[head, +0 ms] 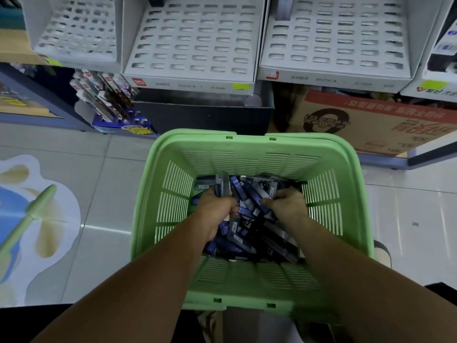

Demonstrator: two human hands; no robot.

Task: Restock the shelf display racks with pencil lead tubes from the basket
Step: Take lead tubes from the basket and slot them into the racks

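Note:
A green slotted plastic basket (pixel 249 144) sits low in front of me, its bottom covered by a heap of dark blue and black pencil lead tubes (pixel 247 233). Both of my hands are down inside it. My left hand (pixel 215 206) grips a bunch of upright tubes (pixel 223 185). My right hand (pixel 288 203) has its fingers curled round a few slanted blue tubes (pixel 249 194). Above the basket, white slotted display racks stand on the shelf: a middle rack (pixel 195 43) and a right rack (pixel 338 38), their slots unfilled.
A third white rack (pixel 74 28) stands at the upper left. Below the shelf are a dark bin (pixel 202 112), a carded pen display (pixel 108 100) and a red-printed cardboard box (pixel 371 120). A green basket handle (pixel 32 214) lies over the tiled floor at left.

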